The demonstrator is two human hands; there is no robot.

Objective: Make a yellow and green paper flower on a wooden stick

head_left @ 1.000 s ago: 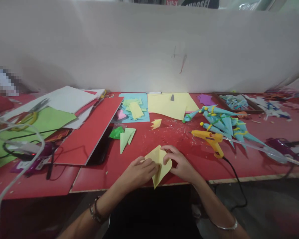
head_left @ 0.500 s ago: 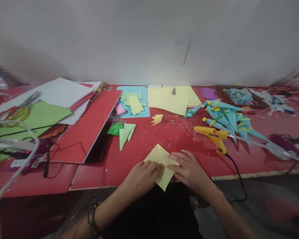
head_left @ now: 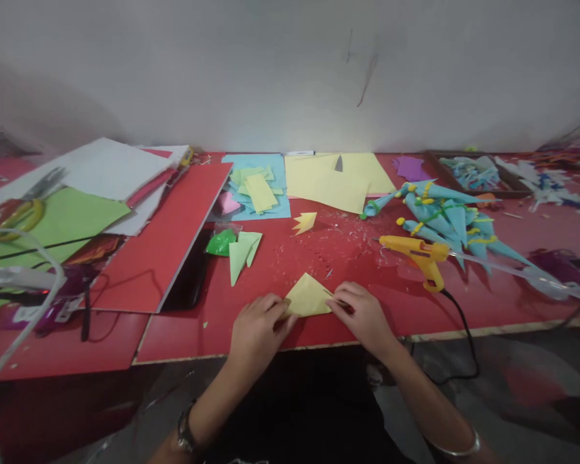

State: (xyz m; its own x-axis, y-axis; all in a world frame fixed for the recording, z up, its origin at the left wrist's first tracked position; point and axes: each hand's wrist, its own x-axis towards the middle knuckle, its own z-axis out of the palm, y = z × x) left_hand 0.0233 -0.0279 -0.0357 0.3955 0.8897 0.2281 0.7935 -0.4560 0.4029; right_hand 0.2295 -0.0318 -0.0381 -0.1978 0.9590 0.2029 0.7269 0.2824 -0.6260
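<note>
Fingers of my left hand [head_left: 257, 327] and right hand [head_left: 366, 317] pinched narrow on the folded yellow paper [head_left: 307, 298], one side corner each, near the red table's [head_left: 193, 335] front edge; uneven pull could skew the crease, slack grip could let it spring open

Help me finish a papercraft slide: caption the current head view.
Left hand and right hand hold a folded yellow paper above a red table, yellow glue gun to the right.
</note>
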